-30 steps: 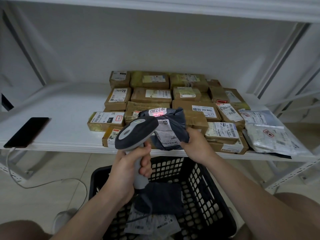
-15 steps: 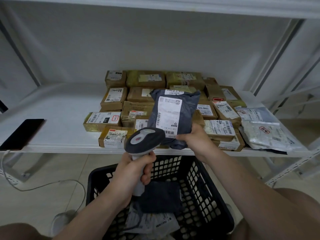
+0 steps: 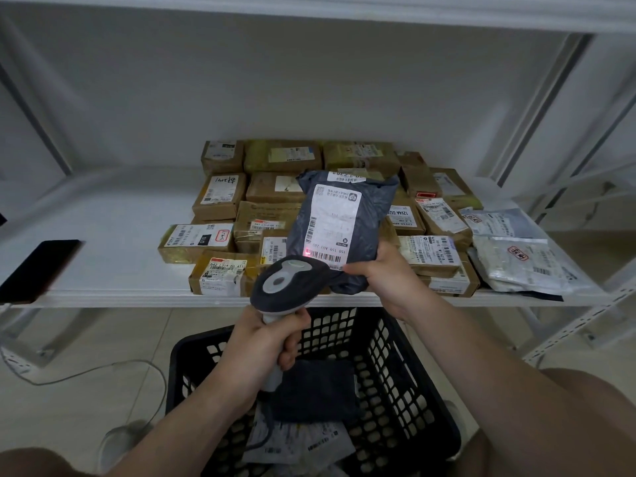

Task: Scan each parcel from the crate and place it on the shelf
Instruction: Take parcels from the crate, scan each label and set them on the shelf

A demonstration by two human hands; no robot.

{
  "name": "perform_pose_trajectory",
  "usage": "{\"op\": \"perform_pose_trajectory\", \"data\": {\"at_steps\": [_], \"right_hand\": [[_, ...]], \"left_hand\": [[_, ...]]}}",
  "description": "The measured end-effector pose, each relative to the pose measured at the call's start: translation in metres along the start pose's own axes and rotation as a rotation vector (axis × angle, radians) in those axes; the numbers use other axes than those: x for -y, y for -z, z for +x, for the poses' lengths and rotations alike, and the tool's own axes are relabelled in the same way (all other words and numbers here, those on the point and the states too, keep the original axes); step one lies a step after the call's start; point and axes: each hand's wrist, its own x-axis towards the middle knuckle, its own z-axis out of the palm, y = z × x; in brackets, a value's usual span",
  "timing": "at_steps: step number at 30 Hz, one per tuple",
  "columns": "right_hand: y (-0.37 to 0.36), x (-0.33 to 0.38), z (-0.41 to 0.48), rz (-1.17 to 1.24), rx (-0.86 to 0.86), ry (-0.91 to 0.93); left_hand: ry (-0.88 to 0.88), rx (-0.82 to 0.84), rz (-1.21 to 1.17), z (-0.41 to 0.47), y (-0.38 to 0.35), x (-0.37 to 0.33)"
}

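My right hand [image 3: 389,280] grips the lower edge of a dark grey poly-bag parcel [image 3: 375,215], held upright above the shelf's front edge with its white label facing me. A red scan dot glows on the label's lower barcode. My left hand [image 3: 268,342] grips the handle of a grey barcode scanner [image 3: 289,287], whose head points at that label from just below. Under both hands sits the black plastic crate [image 3: 413,383], holding another dark bag [image 3: 316,390] and some pale labelled parcels [image 3: 299,442].
The white shelf [image 3: 113,242] carries several taped brown boxes [image 3: 220,201] in rows at centre and pale plastic mailers [image 3: 516,259] at right. A black phone [image 3: 38,266] lies at the shelf's left front edge, a cable trailing to the tiled floor. Slanted shelf braces stand on both sides.
The dark parcel has been turned from tilted to upright, label toward me. The scanner dropped slightly below it, and the red dot now sits on the lower barcode.
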Motion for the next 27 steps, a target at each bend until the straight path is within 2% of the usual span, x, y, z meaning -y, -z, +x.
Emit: {"op": "perform_pose_trajectory", "data": {"at_steps": [27], "right_hand": [[0.0005,-0.0004,0.0025,-0.034,-0.003,-0.023]], "left_hand": [[-0.047,0.014,0.066,0.0024,0.0038,0.0016]]}}
